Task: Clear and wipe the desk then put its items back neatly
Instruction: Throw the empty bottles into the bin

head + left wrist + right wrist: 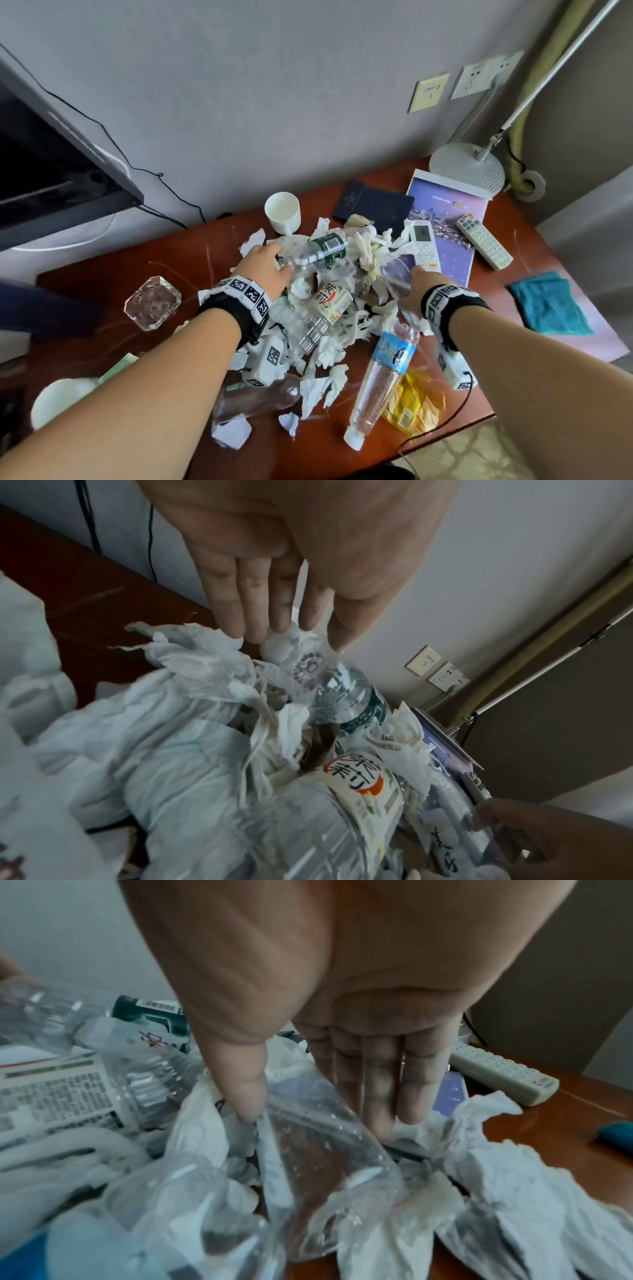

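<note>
- While the pile of rubbish sits in the middle of the desk [102,260], both arms reach over the near edge into it, so the desk is not yet cleared and wiping comes later.
- Nearest the person lie a blue-label bottle [378,380] with its cap toward the near edge, a yellow wrapper [416,401] just beside it, and a clear bottle [260,399] under the left arm.
- In the middle sits the heap of crumpled tissues [342,329], with a tea bottle [329,308] lying on top between the two hands.
- The left hand [265,270] is spread flat, fingers [250,610] straight and together, tips touching the bottom end of the green-label bottle [322,250]; it is not gripping yet.
- That green-label bottle lies on its side, long way running from the left hand off to the right and a bit away, so the left hand is the nearer one.
- The right hand [414,291] is also spread, fingers straight, thumb and fingers on either side of a clear plastic piece [308,1123] among the tissues.
- I think the next move is to scoop the rubbish together; tissues crowd both hands and may spill.
- Just past the right hand lie a white remote [424,246] and a grey remote [483,241] on a purple booklet [452,209]; these keepers could get swept up.
- Farther back stand a white cup [282,212], a dark folder [373,205] and a lamp base [467,168].
- Off to the right side waits a teal cloth [548,303]; on the left a glass ashtray [152,303].
</note>
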### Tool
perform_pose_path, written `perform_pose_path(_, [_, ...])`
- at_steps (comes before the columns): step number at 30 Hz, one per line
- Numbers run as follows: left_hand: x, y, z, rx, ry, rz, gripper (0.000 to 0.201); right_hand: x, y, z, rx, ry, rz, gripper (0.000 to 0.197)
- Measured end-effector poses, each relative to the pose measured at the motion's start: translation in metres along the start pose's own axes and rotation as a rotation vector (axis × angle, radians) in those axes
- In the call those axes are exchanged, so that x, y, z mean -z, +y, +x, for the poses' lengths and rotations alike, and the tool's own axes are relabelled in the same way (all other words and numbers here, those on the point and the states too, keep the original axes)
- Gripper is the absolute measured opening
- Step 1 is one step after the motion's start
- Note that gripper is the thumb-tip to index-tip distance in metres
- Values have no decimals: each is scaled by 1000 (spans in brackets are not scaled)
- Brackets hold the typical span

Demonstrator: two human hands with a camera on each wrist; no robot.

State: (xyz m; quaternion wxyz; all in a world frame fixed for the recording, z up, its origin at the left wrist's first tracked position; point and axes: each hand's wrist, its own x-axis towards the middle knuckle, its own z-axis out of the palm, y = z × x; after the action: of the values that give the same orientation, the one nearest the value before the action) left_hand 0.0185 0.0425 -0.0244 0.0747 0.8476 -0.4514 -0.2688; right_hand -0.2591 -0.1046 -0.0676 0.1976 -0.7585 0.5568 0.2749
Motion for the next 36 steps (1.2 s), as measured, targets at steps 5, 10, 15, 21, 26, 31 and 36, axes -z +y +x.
perform_pose_path(5, [-7, 5, -10, -40, 105, -91, 14, 0, -1, -4, -27, 19, 44, 58])
perform_pose_path(10, [-8, 23, -21, -154, 50, -84, 7, 5, 9, -10, -18, 24, 55, 73])
perform_pose_path(15, [-12, 61, -32, -252, 18, -65, 8, 15, 30, -22, -8, 83, 118, 81])
perform_pose_path(21, [-47, 108, -46, -318, -124, 9, 9, 18, 68, -36, 36, 179, 298, 79])
perform_pose_path(26, [-85, 136, -57, -249, -451, 258, 36, 2, 109, -48, -10, 180, 517, 67])
perform_pose_path(31, [-120, 144, -67, -148, -453, 299, 45, -23, 146, -64, -70, 205, 839, 47])
perform_pose_path(36, [-153, 139, -68, -38, -425, 187, 81, -38, 171, -77, -114, 187, 984, 43])
